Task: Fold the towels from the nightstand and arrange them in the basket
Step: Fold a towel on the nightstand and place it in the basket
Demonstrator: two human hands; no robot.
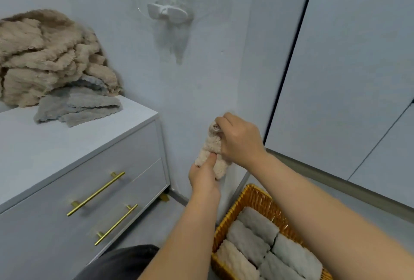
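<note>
We read no words, no numbers, no signs. Towels (44, 55), basket (237, 210), nightstand (67, 140), wall hook (167, 11): all plain, no labels.

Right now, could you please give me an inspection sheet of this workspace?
Surface: white nightstand top, carrying unfolded towels at its back.
Job's things: beige towel pile with grey towels at its foot; held towel, beige and bundled, up in front of the wall; wicker basket on the floor, holding grey rolls and a beige roll side by side.
Clutter: nothing seen.
Grips: left hand pinches the held towel's lower end; right hand grips its upper part.
Cables: nothing seen.
Surroundings: white wall hook, drawers with brass handles, pale door panels on the right.
</note>
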